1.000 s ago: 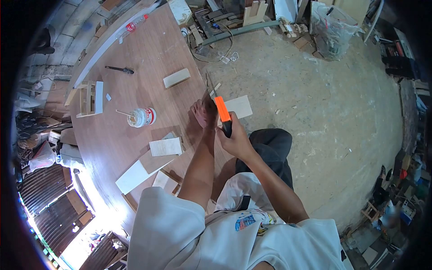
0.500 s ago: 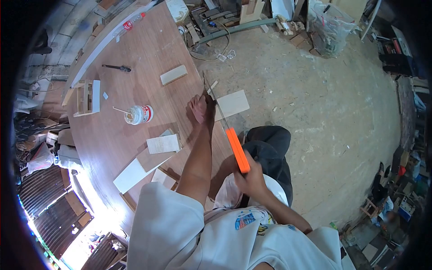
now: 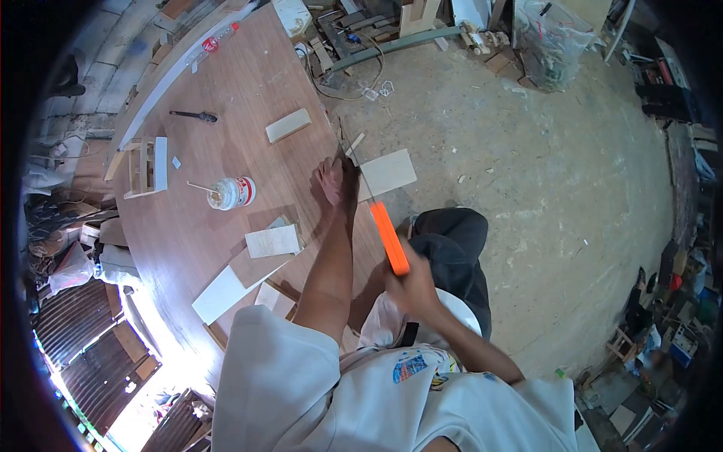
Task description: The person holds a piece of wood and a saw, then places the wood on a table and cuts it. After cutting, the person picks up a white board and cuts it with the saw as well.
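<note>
My right hand [image 3: 410,285] is wrapped round the orange handle [image 3: 389,239] of a handsaw. Its thin blade [image 3: 366,181] runs forward and left, over the table edge and across a pale board [image 3: 388,175] that juts out past the edge. Just left of the blade, my left hand [image 3: 337,181] presses down at the table edge with curled fingers, gripping the board's near end, which is hidden under it. A narrow wood strip [image 3: 355,145] shows beside the blade, ahead of my left hand.
On the wooden table [image 3: 248,151] are a small wood block [image 3: 288,126], a glue jar [image 3: 232,193] with a stick, a dark tool [image 3: 193,116], a slatted wooden frame [image 3: 144,167] and white board pieces [image 3: 273,241]. A plastic bottle [image 3: 218,39] lies at the far edge. My bent knee [image 3: 452,233] is beside the table.
My right hand and the saw have slid forward and slightly left along the blade's line. My left hand stays in place on the board.
</note>
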Tool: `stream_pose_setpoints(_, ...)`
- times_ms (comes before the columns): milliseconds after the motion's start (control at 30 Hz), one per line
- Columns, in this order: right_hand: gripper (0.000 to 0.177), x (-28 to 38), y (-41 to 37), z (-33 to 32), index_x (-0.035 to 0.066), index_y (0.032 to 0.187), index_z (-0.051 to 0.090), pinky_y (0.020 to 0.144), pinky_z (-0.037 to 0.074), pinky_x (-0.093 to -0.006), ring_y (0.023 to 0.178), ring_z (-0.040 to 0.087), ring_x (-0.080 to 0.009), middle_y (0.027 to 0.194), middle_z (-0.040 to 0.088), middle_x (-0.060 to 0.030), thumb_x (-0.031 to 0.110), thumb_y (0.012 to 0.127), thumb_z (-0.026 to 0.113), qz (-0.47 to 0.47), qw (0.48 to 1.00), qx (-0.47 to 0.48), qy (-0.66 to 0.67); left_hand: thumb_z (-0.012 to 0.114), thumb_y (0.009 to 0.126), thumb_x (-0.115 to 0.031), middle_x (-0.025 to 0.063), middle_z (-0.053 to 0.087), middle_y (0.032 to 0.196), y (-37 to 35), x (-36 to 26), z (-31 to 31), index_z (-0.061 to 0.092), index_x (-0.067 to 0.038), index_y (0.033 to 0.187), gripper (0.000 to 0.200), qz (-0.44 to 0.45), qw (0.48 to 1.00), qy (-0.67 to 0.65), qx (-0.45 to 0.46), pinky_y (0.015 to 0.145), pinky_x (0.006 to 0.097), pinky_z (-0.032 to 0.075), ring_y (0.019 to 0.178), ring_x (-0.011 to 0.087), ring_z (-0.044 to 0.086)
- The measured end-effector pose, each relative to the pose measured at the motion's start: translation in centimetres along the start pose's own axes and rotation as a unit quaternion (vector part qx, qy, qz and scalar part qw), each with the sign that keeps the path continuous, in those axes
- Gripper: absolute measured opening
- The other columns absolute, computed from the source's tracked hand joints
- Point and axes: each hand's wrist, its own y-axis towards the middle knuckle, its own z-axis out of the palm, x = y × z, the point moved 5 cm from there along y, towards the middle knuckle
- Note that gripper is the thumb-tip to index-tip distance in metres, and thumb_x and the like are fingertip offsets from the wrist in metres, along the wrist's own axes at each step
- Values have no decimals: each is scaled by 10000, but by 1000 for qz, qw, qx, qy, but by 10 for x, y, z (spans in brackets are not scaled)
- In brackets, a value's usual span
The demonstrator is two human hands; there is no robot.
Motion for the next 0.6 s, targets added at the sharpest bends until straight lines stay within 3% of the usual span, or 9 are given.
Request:
stream_pose_setpoints(67, 249, -38, 55, 19, -19, 985, 511, 618, 463, -339, 631, 602, -267, 687, 534, -173, -49, 740, 548, -30, 998, 23, -48, 596, 774, -159, 152, 574, 853, 2, 2, -2, 593, -38, 711, 136, 18, 999, 22, -28, 843, 413, 384, 902, 332, 521)
stream_pose_setpoints(133, 243, -28, 79, 26, -18, 979, 512, 615, 463, -351, 645, 603, -320, 683, 538, -187, -44, 740, 552, -34, 998, 17, -50, 594, 776, -157, 150, 574, 854, 11, 1, -10, 594, -37, 713, 135, 6, 999, 28, -23, 845, 413, 385, 905, 331, 523)
stream_pose_setpoints(233, 229, -10, 47, 18, -15, 967, 522, 614, 464, -373, 716, 574, -449, 726, 568, -212, -32, 740, 555, -71, 997, -7, -34, 590, 779, -155, 147, 576, 855, 5, -6, -17, 595, -36, 717, 134, -23, 999, 28, 1, 846, 412, 385, 908, 328, 526)
stream_pose_setpoints(333, 209, 17, -18, -8, -15, 959, 527, 610, 461, -364, 679, 604, -389, 723, 553, -192, -37, 752, 549, -26, 999, 0, -48, 587, 781, -153, 144, 577, 857, 2, -11, -17, 595, -35, 721, 133, -54, 998, 25, 22, 848, 411, 385, 911, 325, 528)
stream_pose_setpoints(400, 199, 11, -40, -16, -15, 963, 528, 601, 454, -348, 647, 607, -298, 707, 523, -168, -32, 765, 548, 15, 1000, 1, 5, 584, 783, -151, 142, 579, 856, 2, 10, 3, 600, -38, 730, 126, -33, 999, 22, 34, 852, 406, 383, 915, 320, 530)
stream_pose_setpoints(467, 187, -9, -14, -9, -17, 954, 525, 597, 449, -339, 633, 588, -261, 692, 504, -160, -34, 769, 545, 19, 1000, 1, 14, 582, 784, -149, 139, 580, 856, -3, 14, 13, 604, -41, 738, 120, -10, 999, 20, 49, 855, 401, 381, 919, 315, 533)
stream_pose_setpoints(500, 175, -24, 9, -2, -19, 946, 522, 593, 445, -330, 620, 569, -225, 678, 485, -153, -36, 773, 543, 18, 1000, 3, 23, 584, 779, -147, 139, 580, 854, -2, 7, 8, 605, -47, 740, 109, -6, 1000, 16, 16, 851, 404, 387, 911, 310, 536)
stream_pose_setpoints(600, 167, -34, 72, 21, -23, 932, 514, 588, 442, -327, 601, 545, -229, 696, 508, -160, -40, 768, 546, -56, 997, 3, -45, 586, 778, -147, 138, 582, 853, 0, -8, -6, 607, -56, 745, 100, 2, 999, 17, -51, 846, 410, 394, 900, 306, 540)
